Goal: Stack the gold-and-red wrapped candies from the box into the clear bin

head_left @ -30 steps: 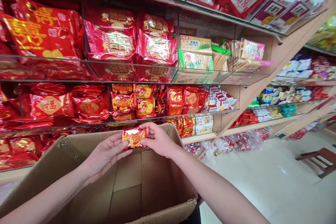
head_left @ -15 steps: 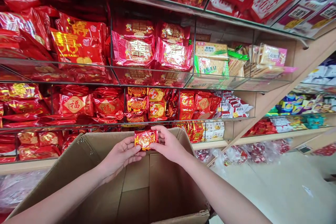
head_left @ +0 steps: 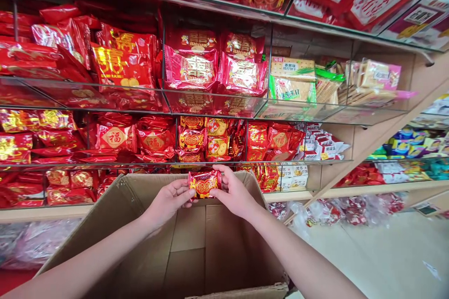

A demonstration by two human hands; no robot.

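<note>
A small red and gold snack packet (head_left: 204, 184) is held between both my hands above the far rim of an open cardboard box (head_left: 224, 252). My left hand (head_left: 170, 201) pinches its left end with fingertips and thumb. My right hand (head_left: 235, 191) grips its right end, fingers curled over the top. The packet sits just below the front edge of a glass shelf compartment (head_left: 210, 142) stacked with similar red and gold packets. The box looks empty inside as far as I can see.
Tiered glass shelves (head_left: 105, 103) hold red wedding-style snack bags at left and centre. Cracker packs (head_left: 291, 81) lie at upper right. A wooden shelf end (head_left: 379, 126) slants down on the right, with pale floor (head_left: 386, 252) and further shelving beyond.
The view has swung left and a little closer to the shelves. Both hands keep hold of the packet and have lifted it slightly toward the shelf edge.
</note>
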